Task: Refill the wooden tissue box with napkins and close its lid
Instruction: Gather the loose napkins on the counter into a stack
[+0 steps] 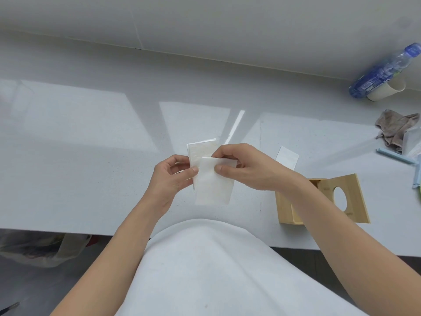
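While the person's white-clad front fills the near edge of the view, both hands hover over the pale counter just beyond it. The left hand pinches the left edge of a small stack of napkins between thumb and curled fingers. The right hand grips the front napkin near its top edge, thumb on the near face; this sheet hangs lower than those behind it. To the right, partly hidden by the right forearm, the wooden tissue box stands on the counter with its top open. Its lid, cut with a round hole, sits off the opening at the box's right side. Just beyond the box lies a single white sheet. Farther right are a crumpled grey cloth and, by the wall, a blue plastic bottle beside a pale cup.
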